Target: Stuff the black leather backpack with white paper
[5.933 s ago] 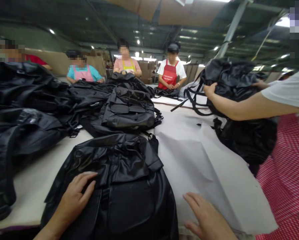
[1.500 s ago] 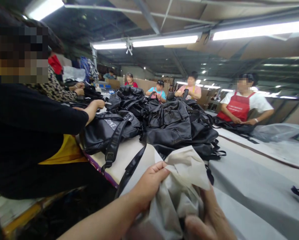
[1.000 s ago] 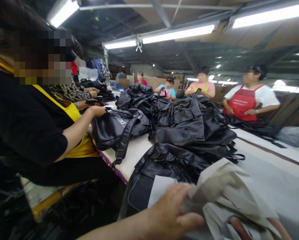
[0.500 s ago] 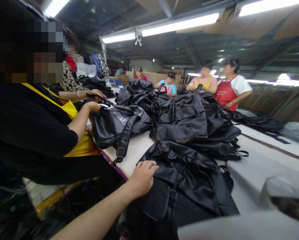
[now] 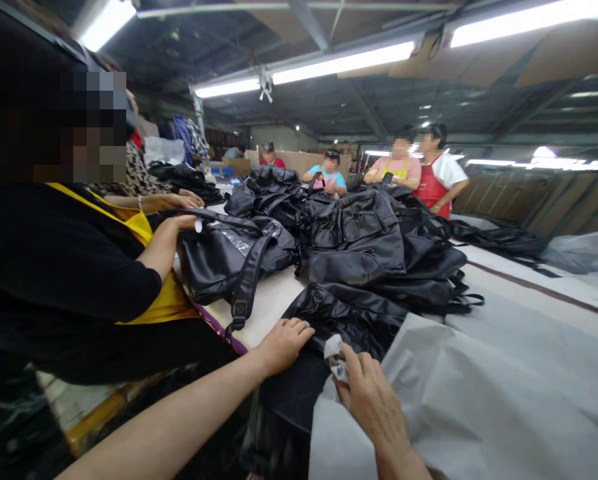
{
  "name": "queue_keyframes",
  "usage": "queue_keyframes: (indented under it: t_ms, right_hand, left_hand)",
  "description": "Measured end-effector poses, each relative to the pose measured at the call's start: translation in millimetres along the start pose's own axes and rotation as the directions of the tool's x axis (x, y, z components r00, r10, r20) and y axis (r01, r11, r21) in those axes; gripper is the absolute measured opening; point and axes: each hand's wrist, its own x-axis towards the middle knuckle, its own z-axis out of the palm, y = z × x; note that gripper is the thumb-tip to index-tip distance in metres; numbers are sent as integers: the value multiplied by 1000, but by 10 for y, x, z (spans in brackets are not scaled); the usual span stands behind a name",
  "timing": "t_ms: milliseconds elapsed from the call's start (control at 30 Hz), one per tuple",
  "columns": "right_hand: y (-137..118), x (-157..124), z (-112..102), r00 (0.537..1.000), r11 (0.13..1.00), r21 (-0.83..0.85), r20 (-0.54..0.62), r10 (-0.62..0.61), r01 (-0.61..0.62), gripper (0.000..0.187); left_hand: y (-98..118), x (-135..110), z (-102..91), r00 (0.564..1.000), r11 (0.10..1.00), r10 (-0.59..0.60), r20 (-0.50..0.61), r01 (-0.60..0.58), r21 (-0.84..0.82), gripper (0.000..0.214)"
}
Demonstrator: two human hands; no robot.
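A black leather-look backpack (image 5: 346,310) lies on the table right in front of me, partly covered. My left hand (image 5: 286,345) is closed over its near left edge, fingers curled on the black material and thumb hidden. My right hand (image 5: 373,393) pinches a crumpled end of thin white paper (image 5: 335,350) above the bag's lower half. From this hand, a wide greyish-white sheet of paper (image 5: 479,380) spreads to the right and drapes over part of the backpack. Whether the crumpled end and the wide sheet are one piece, I cannot tell.
Further along the white table (image 5: 271,290) lies a heap of black backpacks (image 5: 359,233). At my left, a co-worker in a yellow apron (image 5: 166,303) handles another black backpack (image 5: 216,257). Several people stand at the far side, one in a red apron (image 5: 431,180).
My right hand has come in from the right edge with the white paper, drawing the sheet over the backpack. My left hand stays on the bag. The co-worker's hands have shifted slightly.
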Motion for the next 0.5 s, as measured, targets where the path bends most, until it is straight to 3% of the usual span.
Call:
queue_keyframes:
  t_ms: [67,167,267,333,400,433,500]
  right_hand:
    - [83,155,-78,991,990,134,-118,59,-43,27]
    - [138,556,-301,937,953,278,-284,201,-120,17]
    - [-20,712,-323,919,939,316,-313,241,-138,15]
    - [-248,519,-136,949,952,300,-280,143,-55,20]
    - [-497,160,157,976,967,231,-209,-56,105,37]
    - [-599,-28,310,968,964,185,-201,-151,189,46]
    - [-712,-312,563,962,962,152,-189,-197,226,53]
  left_hand:
    - [-49,20,43,1000,1000,-11,-28,10,-25,36]
    - [-103,67,64,997,999,-23,-80,19,-45,38]
    - [-127,88,10,997,1000,15,-79,-17,-23,33]
    - [-135,76,-58,997,1000,30,-69,-30,-8,20]
    - [-135,53,-140,997,1000,12,-82,-12,2,15]
    - [-128,43,-182,995,1000,-2,-96,3,8,16]
    - [-98,33,-268,992,1000,-20,-121,22,14,19]
